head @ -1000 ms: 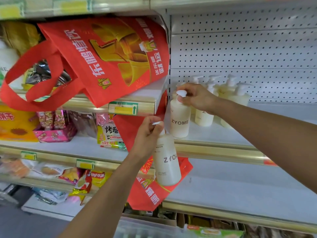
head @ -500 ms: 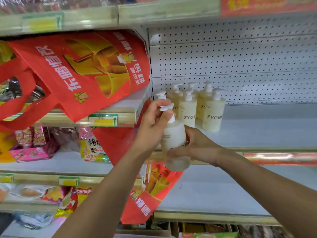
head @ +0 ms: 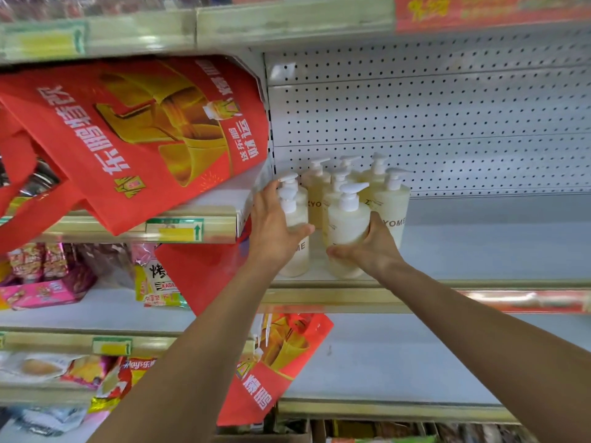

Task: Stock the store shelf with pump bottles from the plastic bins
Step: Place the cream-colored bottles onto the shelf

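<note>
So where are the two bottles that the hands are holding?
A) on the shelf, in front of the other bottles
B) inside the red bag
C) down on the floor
A: the left hand grips the left pump bottle and the right hand the right pump bottle, both upright at the front of the shelf, just ahead of the other bottles.

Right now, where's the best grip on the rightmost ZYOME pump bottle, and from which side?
I'd wrap the rightmost pump bottle round its straight cylindrical body, coming from the right: it stands upright, the shelf is bare there, and the right hand with its bottle blocks the left front.
</note>
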Available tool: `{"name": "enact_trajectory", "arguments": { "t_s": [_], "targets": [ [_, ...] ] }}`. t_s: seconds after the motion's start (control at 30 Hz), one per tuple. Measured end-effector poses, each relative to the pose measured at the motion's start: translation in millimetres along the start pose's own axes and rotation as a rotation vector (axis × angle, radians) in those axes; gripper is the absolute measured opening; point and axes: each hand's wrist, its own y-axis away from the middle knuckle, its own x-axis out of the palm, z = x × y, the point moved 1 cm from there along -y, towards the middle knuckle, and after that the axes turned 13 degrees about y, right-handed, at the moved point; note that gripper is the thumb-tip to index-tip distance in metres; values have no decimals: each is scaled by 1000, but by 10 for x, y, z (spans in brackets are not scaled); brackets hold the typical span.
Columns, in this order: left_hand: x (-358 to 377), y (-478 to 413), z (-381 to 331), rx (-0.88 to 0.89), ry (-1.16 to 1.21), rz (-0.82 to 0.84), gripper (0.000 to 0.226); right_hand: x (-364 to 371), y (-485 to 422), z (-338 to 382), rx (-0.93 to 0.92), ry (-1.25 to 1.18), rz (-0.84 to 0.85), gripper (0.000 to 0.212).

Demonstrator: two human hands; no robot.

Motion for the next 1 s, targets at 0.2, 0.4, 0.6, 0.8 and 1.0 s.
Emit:
{"name": "enact_trajectory", "arguments": {
  "t_s": [0.2, 0.4, 0.6, 0.8, 1.0],
  "targets": [
    [-28, -57, 52, -26, -10, 34, 98, 96, -99, -50, 6, 5, 11, 83],
    [-77, -60, 81, -61, 29, 87, 100, 84, -166, -52, 37, 84, 115, 94],
    [-110, 71, -18, -15, -37, 107, 90, -98, 35, 89, 43, 404, 216, 82],
    [-332, 825, 2, 190, -105, 133, 73, -200, 844, 215, -227, 928, -27, 57],
    [-476, 1841, 570, -21, 4, 325, 43, 276, 1762, -231, -262, 736, 48, 42]
  ]
}}
